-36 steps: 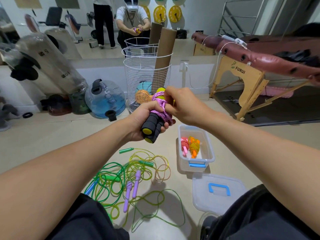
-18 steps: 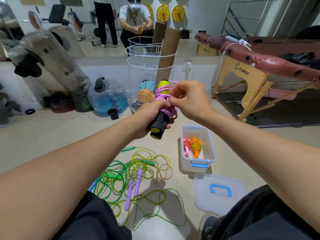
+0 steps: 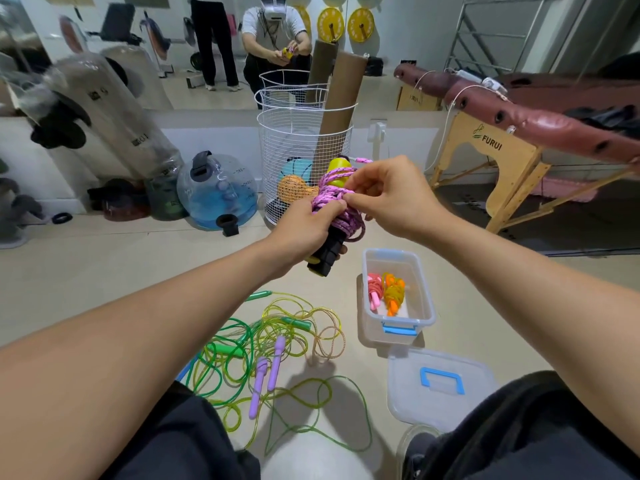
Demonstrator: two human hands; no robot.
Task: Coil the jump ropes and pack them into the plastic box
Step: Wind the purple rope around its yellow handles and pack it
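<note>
Beige gym flooring runs out to a mirrored far wall, with a white wire basket holding cardboard tubes ahead of us and a maroon padded table on wooden legs at far right. We hold a pink braided jump rope with black foam handles up in front of us, above the floor and just left of the box. Our left hand grips the paired handles with fingers curled round them, yellow end caps showing at both ends. Our right hand pinches the pink cord wound round those handles. Below, near right, sits a clear plastic box with a blue latch, with a coiled pink rope and a coiled orange and yellow rope inside it. Its clear lid with a blue handle lies nearer us. To the left, a loose tangle of green and yellow ropes lies spread on the floor, two purple handles among them.
</note>
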